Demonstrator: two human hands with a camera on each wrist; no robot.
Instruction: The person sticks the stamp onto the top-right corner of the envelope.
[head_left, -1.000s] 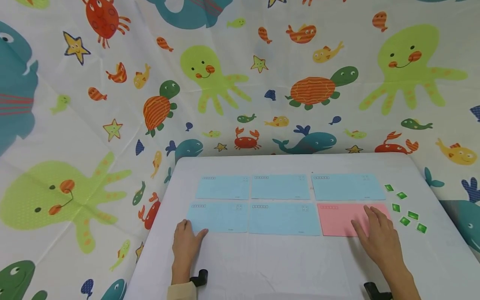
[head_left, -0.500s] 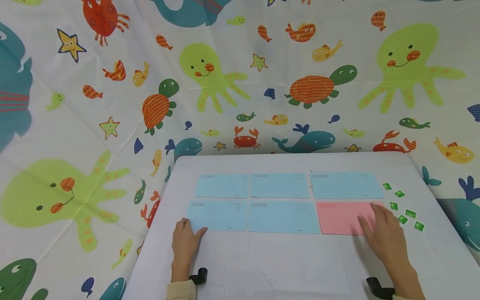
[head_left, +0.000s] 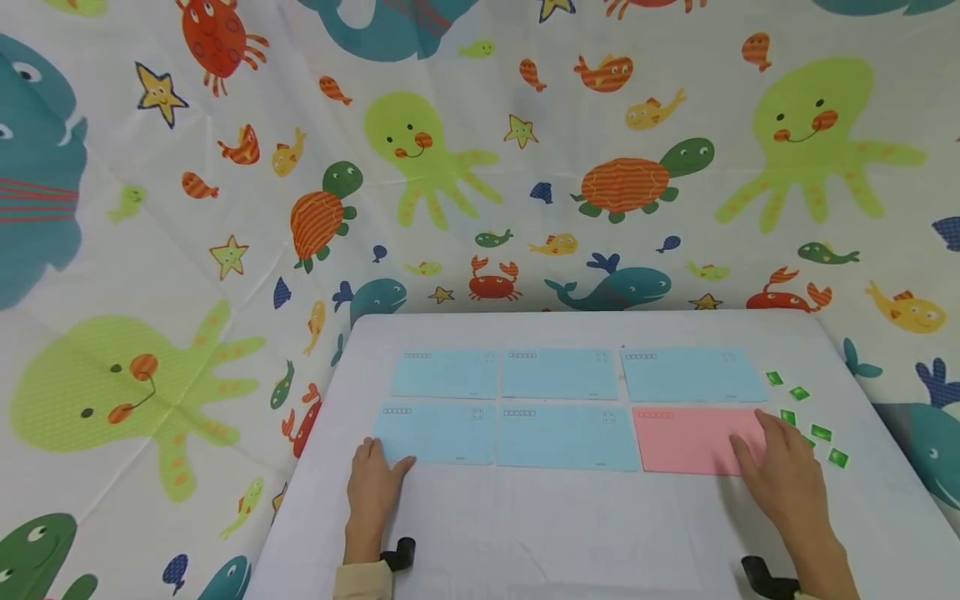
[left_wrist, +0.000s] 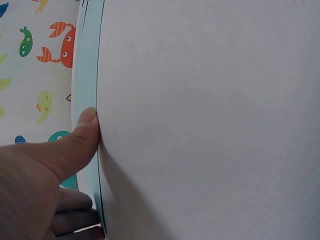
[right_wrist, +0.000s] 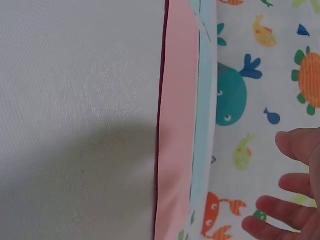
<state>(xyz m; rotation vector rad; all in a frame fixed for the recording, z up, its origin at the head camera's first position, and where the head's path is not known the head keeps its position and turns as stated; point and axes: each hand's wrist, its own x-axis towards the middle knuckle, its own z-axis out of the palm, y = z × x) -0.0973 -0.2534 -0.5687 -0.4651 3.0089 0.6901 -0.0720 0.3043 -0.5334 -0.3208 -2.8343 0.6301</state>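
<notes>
My left hand [head_left: 373, 487] rests at the lower left corner of a light blue envelope [head_left: 442, 437] in the front row. In the left wrist view its thumb lies on the near edge of that blue envelope [left_wrist: 89, 55]. My right hand [head_left: 789, 475] hovers by the right end of a pink envelope [head_left: 690, 442], fingers spread and holding nothing. The right wrist view shows those fingers [right_wrist: 282, 212] raised apart from the pink envelope [right_wrist: 179, 100]. Just beyond the hand lie several small green square stickers [head_left: 837, 457], one partly hidden by its fingers.
More blue envelopes lie in two rows, among them one at the front middle [head_left: 562, 437] and one at the back right [head_left: 693, 375]. All lie flat on a white-covered table [head_left: 570, 533]. A sea-animal printed curtain [head_left: 465, 250] hangs behind and to the left.
My right hand has drifted right, from over the pink envelope toward the green stickers, and now covers part of one. The left hand stays in place.
</notes>
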